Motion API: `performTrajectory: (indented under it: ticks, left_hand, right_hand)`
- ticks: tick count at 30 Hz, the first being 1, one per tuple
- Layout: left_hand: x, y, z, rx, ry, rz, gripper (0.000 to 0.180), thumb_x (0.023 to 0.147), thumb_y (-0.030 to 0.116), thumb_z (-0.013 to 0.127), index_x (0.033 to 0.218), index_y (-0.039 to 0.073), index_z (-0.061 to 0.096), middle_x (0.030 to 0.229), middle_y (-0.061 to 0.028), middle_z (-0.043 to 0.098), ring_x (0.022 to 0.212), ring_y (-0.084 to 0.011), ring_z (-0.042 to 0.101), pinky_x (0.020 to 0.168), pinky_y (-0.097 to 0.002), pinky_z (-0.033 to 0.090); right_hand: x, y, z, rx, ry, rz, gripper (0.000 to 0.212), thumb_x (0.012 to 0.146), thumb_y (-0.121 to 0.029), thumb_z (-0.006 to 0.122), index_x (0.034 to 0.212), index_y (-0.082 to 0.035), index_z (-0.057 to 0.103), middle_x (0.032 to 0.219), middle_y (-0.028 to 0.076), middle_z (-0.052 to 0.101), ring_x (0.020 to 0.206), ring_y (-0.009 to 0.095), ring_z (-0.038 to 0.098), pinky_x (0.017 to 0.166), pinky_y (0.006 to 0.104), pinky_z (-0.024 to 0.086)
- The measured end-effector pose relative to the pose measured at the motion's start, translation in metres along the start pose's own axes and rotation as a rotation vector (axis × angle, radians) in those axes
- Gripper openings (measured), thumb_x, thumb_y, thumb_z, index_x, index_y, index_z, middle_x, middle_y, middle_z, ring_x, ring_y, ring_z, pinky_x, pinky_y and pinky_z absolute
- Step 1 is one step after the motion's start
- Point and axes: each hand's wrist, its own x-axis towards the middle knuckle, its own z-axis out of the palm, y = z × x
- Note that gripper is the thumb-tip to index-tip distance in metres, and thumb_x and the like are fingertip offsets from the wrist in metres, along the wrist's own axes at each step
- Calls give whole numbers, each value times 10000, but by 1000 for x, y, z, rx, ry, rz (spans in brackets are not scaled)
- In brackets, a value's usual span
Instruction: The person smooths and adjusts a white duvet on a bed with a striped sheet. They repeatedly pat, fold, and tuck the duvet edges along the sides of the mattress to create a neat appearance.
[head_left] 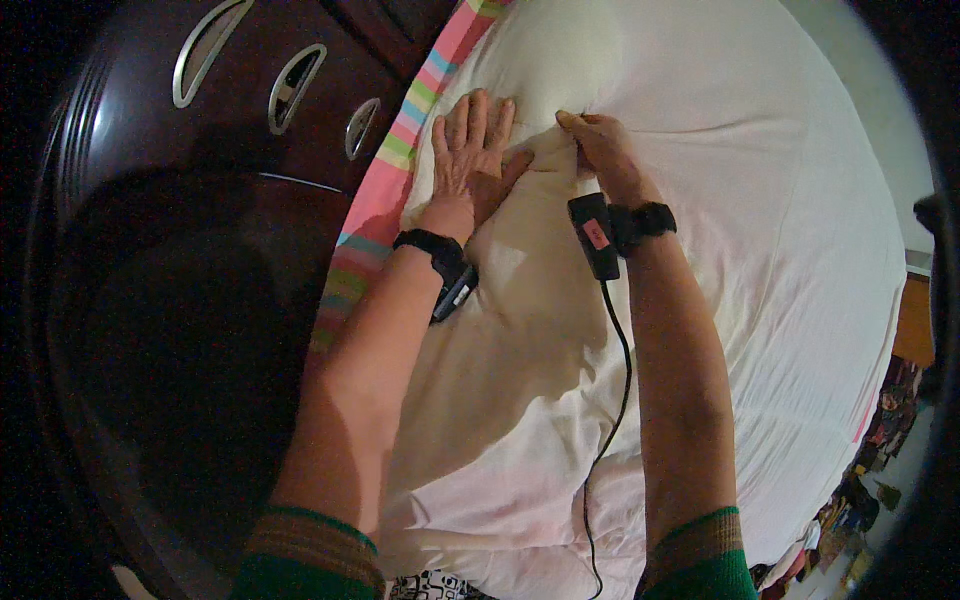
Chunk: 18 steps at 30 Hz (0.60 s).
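A cream-white cloth cover (520, 260), padded and puffy underneath, spreads over the bed in soft folds. My left hand (468, 165) lies flat on it close to its left edge, fingers stretched out and thumb apart. To the right of that, my right hand (608, 158) is closed, with thumb and forefinger pinching a bit of the same cloth. Creases run off to the right from this pinch. Both wrists carry black straps; a small black box (595, 236) sits at the right one, and a black cable (622, 370) trails down from it over the cloth.
A multicoloured striped sheet (378, 200) shows along the bed's left side. Beside it stands dark, glossy wooden furniture (110, 130) with curved silver handles (297, 88). At the lower right, assorted small items (850, 510) lie cluttered beyond the bed's edge.
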Motion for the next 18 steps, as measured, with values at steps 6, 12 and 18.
performTrajectory:
  ticks: [6,12,18]
  left_hand:
    - [0,0,2,16,27,34,655,851,476,520,1412,191,335,1446,-169,277,1322,-340,265,1049,-547,175]
    - [2,-3,-7,-91,35,58,665,830,465,550,1395,173,355,1437,-175,281,1320,-358,252,1045,-558,166]
    - [5,4,-17,-36,-8,-10,701,810,439,578,1383,101,355,1421,-169,311,1317,-369,251,1048,-553,183]
  right_hand:
    - [22,-9,13,1,-13,-5,253,827,-255,608,822,-6,650,745,74,638,628,188,578,563,315,439]
    - [-21,-59,18,-640,382,-261,246,809,-224,611,861,12,571,771,213,627,706,384,602,630,414,471]
    - [-48,4,-9,-720,572,-71,246,853,-264,581,897,-26,540,822,196,627,747,381,598,673,453,467]
